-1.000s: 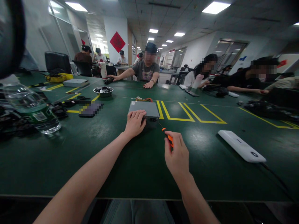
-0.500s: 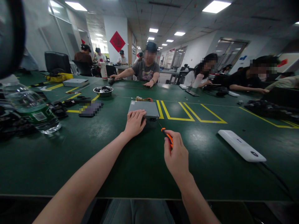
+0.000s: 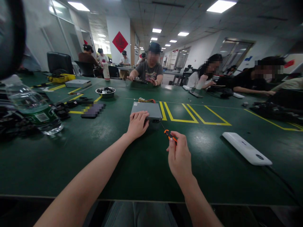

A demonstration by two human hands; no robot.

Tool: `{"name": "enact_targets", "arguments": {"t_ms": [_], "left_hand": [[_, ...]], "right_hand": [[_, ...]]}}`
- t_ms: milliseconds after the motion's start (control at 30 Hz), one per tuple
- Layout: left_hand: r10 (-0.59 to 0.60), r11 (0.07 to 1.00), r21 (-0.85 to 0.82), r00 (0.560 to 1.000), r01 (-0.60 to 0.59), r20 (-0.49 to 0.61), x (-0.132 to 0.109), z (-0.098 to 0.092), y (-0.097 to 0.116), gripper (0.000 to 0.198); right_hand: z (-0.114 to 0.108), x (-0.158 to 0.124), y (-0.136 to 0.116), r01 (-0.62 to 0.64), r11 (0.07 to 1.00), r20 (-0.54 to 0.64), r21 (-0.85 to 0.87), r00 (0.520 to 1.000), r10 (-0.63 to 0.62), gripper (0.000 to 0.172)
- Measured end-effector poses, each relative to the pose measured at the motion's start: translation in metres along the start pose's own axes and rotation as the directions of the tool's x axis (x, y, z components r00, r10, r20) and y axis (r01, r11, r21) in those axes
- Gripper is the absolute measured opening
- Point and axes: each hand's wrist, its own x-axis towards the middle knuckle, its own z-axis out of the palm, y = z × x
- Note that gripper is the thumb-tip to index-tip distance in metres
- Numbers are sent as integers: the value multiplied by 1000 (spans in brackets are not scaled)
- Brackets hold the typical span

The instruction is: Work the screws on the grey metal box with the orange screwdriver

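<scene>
A flat grey metal box (image 3: 148, 110) with coloured wires at its far end lies on the green table (image 3: 118, 157). My left hand (image 3: 137, 125) rests on the box's near left corner, fingers curled over its top and edge. My right hand (image 3: 179, 155) is closed round an orange-and-black screwdriver (image 3: 169, 134). The screwdriver's thin shaft points at the box's near right corner.
A white power strip (image 3: 246, 148) lies to the right, its cable trailing off. A water bottle (image 3: 32, 105), dark parts and a phone (image 3: 92, 110) sit at the left. A metal bowl (image 3: 105, 91) stands further back. Several people sit along the far side.
My right hand has turned slightly on the screwdriver handle, with the fingertips now showing. The person opposite has drawn both hands together. My left hand stays on the box.
</scene>
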Motion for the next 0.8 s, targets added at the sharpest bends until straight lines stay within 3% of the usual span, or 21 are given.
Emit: {"name": "enact_targets", "arguments": {"t_ms": [133,300,600,800], "left_hand": [[1,1000,-1,1000,-1,-6,0,0,0,28],[2,1000,6,1000,-1,-8,0,0,0,28],[-8,1000,-5,1000,8,5,0,0,0,29],[-10,1000,-9,1000,10,18,0,-1,1,30]], "right_hand": [[0,0,-2,148,985,89,-86,986,-140,25],[0,0,-4,233,961,174,-147,963,-207,25],[1,-1,-2,69,996,64,-48,996,-66,25],[1,0,0,179,971,140,-161,978,-157,25]]}}
